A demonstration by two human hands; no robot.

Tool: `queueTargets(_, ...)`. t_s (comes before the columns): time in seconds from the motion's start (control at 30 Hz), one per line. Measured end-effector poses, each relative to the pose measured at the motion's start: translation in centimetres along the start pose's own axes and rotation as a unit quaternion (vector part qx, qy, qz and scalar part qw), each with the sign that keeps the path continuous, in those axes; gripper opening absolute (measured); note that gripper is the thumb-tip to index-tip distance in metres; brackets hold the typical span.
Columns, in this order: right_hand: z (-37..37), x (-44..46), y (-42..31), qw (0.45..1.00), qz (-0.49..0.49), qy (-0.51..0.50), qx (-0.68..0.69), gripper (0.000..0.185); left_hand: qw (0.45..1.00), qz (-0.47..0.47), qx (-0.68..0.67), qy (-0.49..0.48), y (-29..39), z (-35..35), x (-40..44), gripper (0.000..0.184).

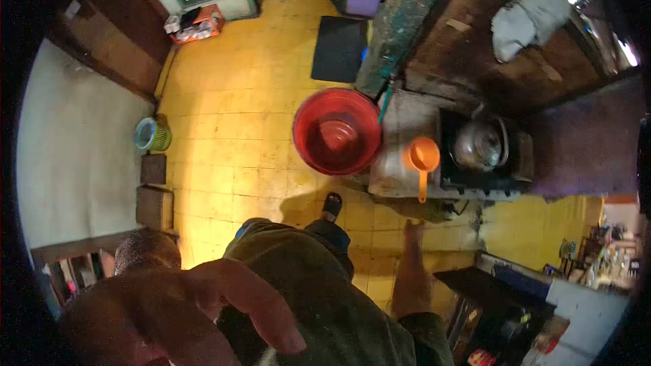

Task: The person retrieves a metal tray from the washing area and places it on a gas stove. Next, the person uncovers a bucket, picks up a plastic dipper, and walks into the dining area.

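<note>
My left hand (196, 305) looms very close to the camera at the bottom left. Its visible fingers are bent and apart, with nothing seen between them; part of it runs out of frame. On the right, my right hand (412, 234) reaches forward from a dark green sleeve, blurred and in dim light, so its fingers cannot be made out. Nearest to it is an orange dipper (424, 156), lying on a worn counter (393, 179) with its handle toward me. Left of the counter stands a big red basin (304, 152) on the floor.
A metal kettle (478, 146) sits on a black stove (451, 177). A dark mat (339, 47) lies beyond the basin. Along the left wall are a green basket (161, 137) and an orange crate (215, 20). My sandalled foot (332, 205) rests on yellow tiles (251, 108).
</note>
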State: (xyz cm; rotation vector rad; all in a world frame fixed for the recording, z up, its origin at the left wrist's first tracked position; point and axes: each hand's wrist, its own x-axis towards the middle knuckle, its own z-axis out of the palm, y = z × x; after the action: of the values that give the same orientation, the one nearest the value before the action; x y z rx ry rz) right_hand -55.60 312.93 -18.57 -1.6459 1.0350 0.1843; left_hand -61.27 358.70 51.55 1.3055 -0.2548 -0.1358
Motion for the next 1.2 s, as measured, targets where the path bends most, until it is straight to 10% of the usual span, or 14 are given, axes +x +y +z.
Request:
queueTargets(0.03, 1.4, 2.1, -2.2, 0.882, -0.163, 0.095, -0.432, 0.040, 0.997, -0.043, 0.007, 0.064, -0.1, 0.7, 1.1, 0.020)
queueTargets(0.17, 4.8, 3.0, -13.0, 0.907, -0.074, 0.044, -0.413, 0.053, 0.955, -0.155, -0.021, 0.251, 0.1, 0.7, 5.0, 0.021)
queueTargets(0.2, 6.0, -4.0, -20.0, 0.966, 0.063, -0.083, -0.236, 0.070, 0.979, -0.126, 0.056, 0.152, -0.4, -1.3, 6.3, 0.019)
queueTargets(0.37, 11.9, 0.4, -17.1, 0.905, 0.100, -0.013, -0.414, 0.065, 0.981, -0.071, 0.175, -0.052, -0.2, -9.7, 7.4, 0.015)
queueTargets(0.43, 12.4, 6.4, -10.4, 0.949, 0.053, -0.047, -0.308, 0.050, 0.991, 0.016, 0.134, -0.011, -0.8, -12.6, 5.3, 0.013)
queueTargets(0.47, 14.0, 4.7, -11.7, 0.965, 0.101, -0.068, -0.231, 0.043, 0.973, 0.116, 0.062, 0.189, -0.5, -11.1, 8.4, 0.011)
queueTargets(0.57, 20.4, -1.6, -11.8, 0.996, 0.008, -0.027, 0.081, 0.041, 0.980, 0.161, 0.006, 0.120, -0.1, -19.0, 6.7, 0.013)
queueTargets(0.67, 23.4, 0.0, -11.8, 0.978, 0.165, -0.130, -0.006, 0.032, 0.972, 0.209, -0.024, 0.101, 1.0, -26.0, 6.0, 0.015)
queueTargets(0.83, 37.0, -17.8, -21.0, 0.913, -0.310, -0.100, -0.246, 0.021, 0.957, 0.261, -0.063, 0.105, 3.7, -36.4, 5.4, 0.022)
queueTargets(0.9, 41.8, -23.0, -25.8, 0.969, -0.122, -0.184, -0.113, 0.013, 0.952, 0.271, -0.090, 0.107, 4.8, -40.4, 6.1, 0.024)
queueTargets(1.2, 57.5, -19.2, -38.7, 0.913, 0.049, -0.308, 0.265, 0.012, 0.954, 0.295, -0.055, -0.024, 5.8, -57.2, 19.2, 0.022)
